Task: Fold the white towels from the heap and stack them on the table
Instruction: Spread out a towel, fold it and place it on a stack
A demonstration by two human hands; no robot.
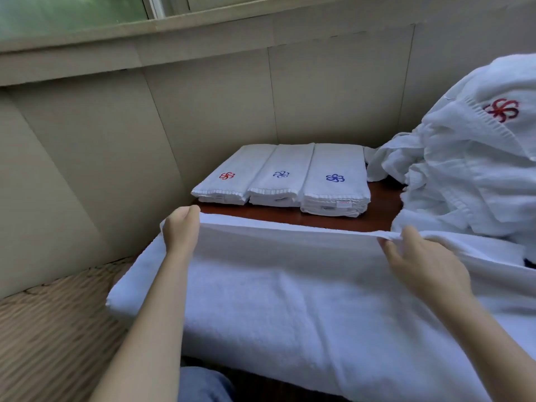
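A large white towel (284,285) lies spread across the near part of the dark wooden table (380,210) and hangs over its front edge. My left hand (181,230) grips the towel's far edge at its left end. My right hand (417,256) pinches the same far edge towards the right. Behind it three folded white towel stacks (284,175) sit side by side, one with a red flower emblem and two with blue ones. The heap of unfolded white towels (470,169) rises at the right, a red emblem on top.
Beige panelled walls (203,97) close off the table at the back and left, under a window sill. A woven mat floor (52,329) lies at lower left. My knee in blue jeans (203,384) shows below the towel.
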